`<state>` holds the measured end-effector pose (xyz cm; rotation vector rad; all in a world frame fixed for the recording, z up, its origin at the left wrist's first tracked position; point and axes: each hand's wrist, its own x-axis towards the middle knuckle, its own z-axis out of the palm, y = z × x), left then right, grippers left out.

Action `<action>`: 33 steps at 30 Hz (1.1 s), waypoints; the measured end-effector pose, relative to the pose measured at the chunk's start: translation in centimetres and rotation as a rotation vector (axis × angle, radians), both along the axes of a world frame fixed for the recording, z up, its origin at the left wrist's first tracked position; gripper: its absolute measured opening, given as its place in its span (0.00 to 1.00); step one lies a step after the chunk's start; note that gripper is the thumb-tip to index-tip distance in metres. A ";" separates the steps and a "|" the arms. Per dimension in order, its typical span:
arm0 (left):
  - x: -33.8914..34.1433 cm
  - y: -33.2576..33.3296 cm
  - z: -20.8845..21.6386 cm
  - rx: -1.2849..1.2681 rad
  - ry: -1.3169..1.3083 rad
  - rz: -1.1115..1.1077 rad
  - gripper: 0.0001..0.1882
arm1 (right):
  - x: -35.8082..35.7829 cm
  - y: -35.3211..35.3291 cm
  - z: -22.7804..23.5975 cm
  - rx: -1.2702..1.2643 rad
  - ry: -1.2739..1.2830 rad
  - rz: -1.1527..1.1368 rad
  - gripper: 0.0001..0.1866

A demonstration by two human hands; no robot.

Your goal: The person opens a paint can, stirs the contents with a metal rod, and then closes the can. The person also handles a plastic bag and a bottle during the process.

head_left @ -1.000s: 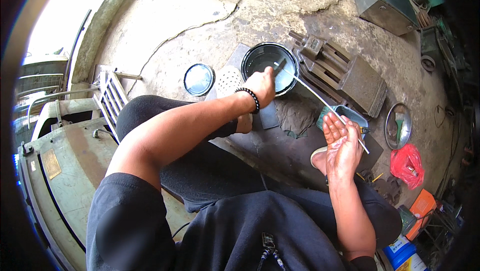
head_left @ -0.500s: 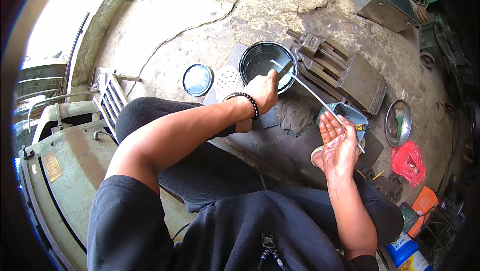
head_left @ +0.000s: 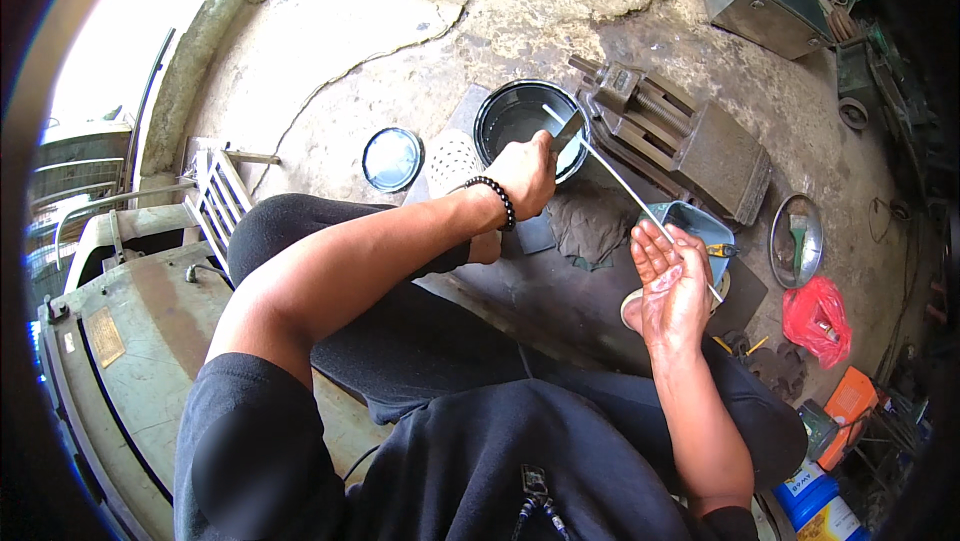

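My left hand (head_left: 522, 179), a beaded bracelet at its wrist, is closed around a flat dark blade (head_left: 568, 131). The handle end is hidden in my fist. The blade lies against a thin white rod (head_left: 622, 181), which slants from over the black bucket (head_left: 482, 113) down to my right hand (head_left: 677, 293). That hand is palm up, with dark smudges on the fingers; the rod rests across it between thumb and fingers, its near end sticking out past the thumb side. Whether liquid fills the bucket I cannot tell.
A heavy machine vise (head_left: 690, 136) stands right of the bucket, a blue scoop-shaped container (head_left: 697, 224) below it. Farther right are a metal dish (head_left: 808, 273) with a green-handled brush and a red plastic bag (head_left: 815, 316). A round lid (head_left: 392, 160) lies left, a dark rag (head_left: 590, 226) between my feet.
My right thumb and palm have shifted slightly over the rod, the thumb now closer to it. The left hand with the blade has barely moved.
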<state>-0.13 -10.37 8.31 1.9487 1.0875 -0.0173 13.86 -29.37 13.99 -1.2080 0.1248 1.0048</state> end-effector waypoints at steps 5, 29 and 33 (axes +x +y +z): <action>-1.1 2.3 -2.2 0.160 0.193 0.020 0.15 | 0.2 -0.6 -0.2 0.031 -0.016 0.120 0.12; -3.3 8.9 -7.0 0.296 0.185 -0.099 0.14 | 0.3 -1.7 0.2 0.047 -0.331 0.296 0.12; -2.1 10.1 -2.1 0.010 0.243 -0.171 0.15 | 1.3 -1.7 0.8 0.045 -0.302 0.296 0.10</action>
